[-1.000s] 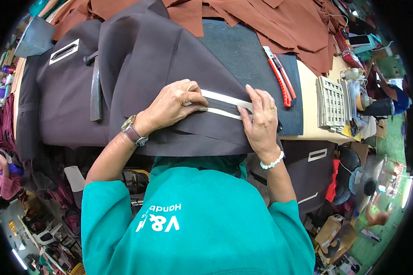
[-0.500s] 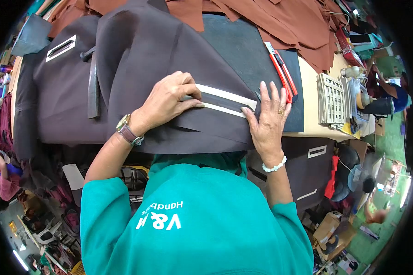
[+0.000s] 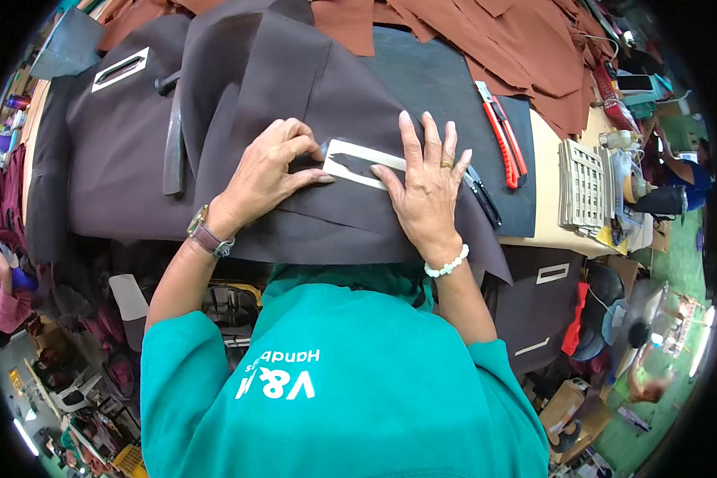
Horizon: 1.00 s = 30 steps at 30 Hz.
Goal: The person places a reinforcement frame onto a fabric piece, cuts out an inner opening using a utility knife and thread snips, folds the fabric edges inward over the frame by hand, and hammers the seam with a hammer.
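A long white rectangular frame (image 3: 364,182) with a dark slot lies on dark brown sheet material (image 3: 251,191). My left hand (image 3: 272,166) is at its left end, fingers curled and thumb tip close to the frame's edge; what the fingertips pinch is hidden. Over the frame's right end my right hand (image 3: 432,195) lies spread, its thumb resting on the white strip. Just right of this hand is a dark, slim cutter (image 3: 483,197). Farther right, a red utility knife (image 3: 500,137) rests on a dark mat (image 3: 430,76).
A hammer (image 3: 174,143) lies on the dark sheet at left, near a second white frame (image 3: 121,69). Reddish-brown pieces (image 3: 526,48) cover the far side. White lattice trays (image 3: 581,187) stand at right. Another person's arm (image 3: 677,166) shows at far right.
The sheet has shifted, baring the dark cutter and the frame's left end. My right hand has moved left along the frame; my left hand has moved slightly left, fingers more curled.
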### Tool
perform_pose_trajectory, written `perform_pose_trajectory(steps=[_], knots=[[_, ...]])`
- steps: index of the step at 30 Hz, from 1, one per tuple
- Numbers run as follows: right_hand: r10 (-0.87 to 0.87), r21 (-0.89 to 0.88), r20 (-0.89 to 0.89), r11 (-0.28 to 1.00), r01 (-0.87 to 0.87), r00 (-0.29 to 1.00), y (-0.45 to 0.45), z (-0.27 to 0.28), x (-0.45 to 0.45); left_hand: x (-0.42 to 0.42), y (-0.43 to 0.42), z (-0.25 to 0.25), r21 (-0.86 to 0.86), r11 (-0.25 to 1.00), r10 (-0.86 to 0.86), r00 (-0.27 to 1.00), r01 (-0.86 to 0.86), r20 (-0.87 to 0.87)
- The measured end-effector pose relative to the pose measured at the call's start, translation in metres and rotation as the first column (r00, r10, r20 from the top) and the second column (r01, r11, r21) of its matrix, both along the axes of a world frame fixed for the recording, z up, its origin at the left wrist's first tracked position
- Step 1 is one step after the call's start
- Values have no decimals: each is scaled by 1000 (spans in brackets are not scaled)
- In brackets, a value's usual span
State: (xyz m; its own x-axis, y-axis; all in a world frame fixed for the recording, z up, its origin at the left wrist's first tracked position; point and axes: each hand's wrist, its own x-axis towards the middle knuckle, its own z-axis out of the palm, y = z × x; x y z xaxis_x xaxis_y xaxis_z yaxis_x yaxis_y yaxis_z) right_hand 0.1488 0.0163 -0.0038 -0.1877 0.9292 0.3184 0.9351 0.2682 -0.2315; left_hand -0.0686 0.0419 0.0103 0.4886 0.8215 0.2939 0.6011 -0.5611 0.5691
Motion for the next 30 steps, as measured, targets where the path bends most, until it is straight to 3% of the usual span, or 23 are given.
perform_pose_trajectory(steps=[6,13,14,15,17,21,23,27,30], knots=[[124,8,-45,992,-124,991,11,-3,-31,-3,0,1,-14,1000,1,1000,-1,7],[299,-226,-225,910,-348,927,13,15,-1,-2,-6,-5,98,995,24,999,-29,49],[328,-240,-165,901,-361,930,16,23,2,-1,-9,-7,125,991,36,997,-44,63],[333,-180,-139,918,-355,933,25,20,6,2,-11,-7,179,981,62,997,-71,54],[263,-213,-267,922,-323,927,42,30,-1,8,-19,-8,289,950,114,993,-120,38],[426,91,25,900,-426,905,74,13,-30,25,-37,-12,352,912,229,973,-210,-13],[410,138,93,897,-420,907,71,8,-47,31,-45,-15,361,893,283,959,-267,11],[512,83,-148,859,-505,846,67,2,-55,37,-56,-18,354,871,367,930,-340,-11],[467,55,-107,884,-464,878,80,25,-66,44,-54,-4,386,835,424,905,-391,-1]])
